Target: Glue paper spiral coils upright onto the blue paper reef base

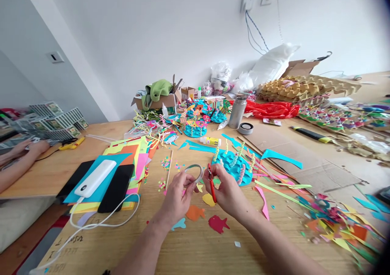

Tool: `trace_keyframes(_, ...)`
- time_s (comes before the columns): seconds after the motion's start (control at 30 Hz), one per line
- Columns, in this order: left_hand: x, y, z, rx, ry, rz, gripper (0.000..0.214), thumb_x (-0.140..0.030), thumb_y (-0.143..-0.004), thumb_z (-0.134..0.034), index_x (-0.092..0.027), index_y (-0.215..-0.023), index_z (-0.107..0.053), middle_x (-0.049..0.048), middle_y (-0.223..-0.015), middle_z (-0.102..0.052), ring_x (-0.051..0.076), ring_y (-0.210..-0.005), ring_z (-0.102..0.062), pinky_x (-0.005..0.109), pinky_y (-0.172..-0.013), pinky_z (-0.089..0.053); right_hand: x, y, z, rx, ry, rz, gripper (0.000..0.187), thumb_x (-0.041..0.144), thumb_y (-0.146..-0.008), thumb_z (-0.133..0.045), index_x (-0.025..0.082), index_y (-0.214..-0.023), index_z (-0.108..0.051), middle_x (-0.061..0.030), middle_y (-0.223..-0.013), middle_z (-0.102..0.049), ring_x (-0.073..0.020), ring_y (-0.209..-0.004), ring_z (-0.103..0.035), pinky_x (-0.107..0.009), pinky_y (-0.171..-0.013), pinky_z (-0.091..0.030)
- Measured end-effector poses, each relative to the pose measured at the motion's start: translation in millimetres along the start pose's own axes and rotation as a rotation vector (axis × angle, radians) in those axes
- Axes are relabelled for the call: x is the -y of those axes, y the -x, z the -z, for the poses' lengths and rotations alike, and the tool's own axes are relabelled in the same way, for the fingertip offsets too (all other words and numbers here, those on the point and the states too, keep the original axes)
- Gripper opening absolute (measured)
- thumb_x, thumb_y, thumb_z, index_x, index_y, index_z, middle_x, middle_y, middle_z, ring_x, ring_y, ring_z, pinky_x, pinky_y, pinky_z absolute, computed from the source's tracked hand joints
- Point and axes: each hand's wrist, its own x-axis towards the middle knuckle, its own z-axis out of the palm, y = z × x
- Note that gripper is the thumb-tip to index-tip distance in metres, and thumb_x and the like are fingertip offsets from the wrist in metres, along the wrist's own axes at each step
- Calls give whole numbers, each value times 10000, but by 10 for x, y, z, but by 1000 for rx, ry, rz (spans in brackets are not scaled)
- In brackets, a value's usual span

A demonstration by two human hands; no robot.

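Observation:
Above the near middle of the table, my left hand (179, 189) pinches a thin pale roll of tape (200, 174). Close to its right side, my right hand (227, 189) grips red-handled scissors (212, 189); their blades are partly hidden. Beneath and around my hands lie paper fish: an orange one (195, 213), a red one (218, 224), a yellow one (209, 200) and a light blue one (179, 224). Just beyond my right hand stands a blue bumpy base (233, 165) with upright curled pipe cleaners.
A power bank (96, 178) and a black phone (117, 187) lie on coloured paper at left. A glue bottle (211, 141) and a metal flask (237, 112) stand farther back. Paper scraps (332, 218) and a cutter knife (312, 134) lie right. A co-worker's hands (33, 147) are far left.

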Motion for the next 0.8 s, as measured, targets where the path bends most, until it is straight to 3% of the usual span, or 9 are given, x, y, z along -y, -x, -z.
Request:
trace_keyframes(0.13,-5,-4,3,11,-23,22,157,-330,-925,-422,-198,-899,-503,71,-834,-676,176,-763,-642,267,-632,-475,27,-2,-4,13,-27,0,116,118,-776,-522,201,-822,-456,-21,-798,-539,-156,-712,-486,-290,-660,-414)
trace_keyframes(0.33,10,4,-9,11,18,16,148,-310,-921,-433,-189,-906,-516,75,-865,-674,176,-826,-662,292,-744,-501,6,0,-14,4,-25,25,108,131,-791,-524,202,-824,-449,-23,-806,-538,-156,-722,-488,-293,-663,-415)
trace_keyframes(0.53,-4,-22,-14,19,73,42,210,-298,-892,-494,-172,-1029,-591,95,-983,-671,161,-801,-684,269,-732,-525,20,4,7,-3,-13,64,106,168,-823,-541,206,-835,-443,-27,-814,-531,-162,-734,-475,-299,-668,-403)
trace_keyframes(0.8,-126,-17,34,-23,66,62,168,-275,-867,-524,-158,-860,-644,50,-750,-683,151,-691,-664,225,-632,-506,64,28,4,-25,8,126,101,133,-831,-511,209,-851,-449,-26,-804,-516,-166,-739,-471,-305,-681,-401)
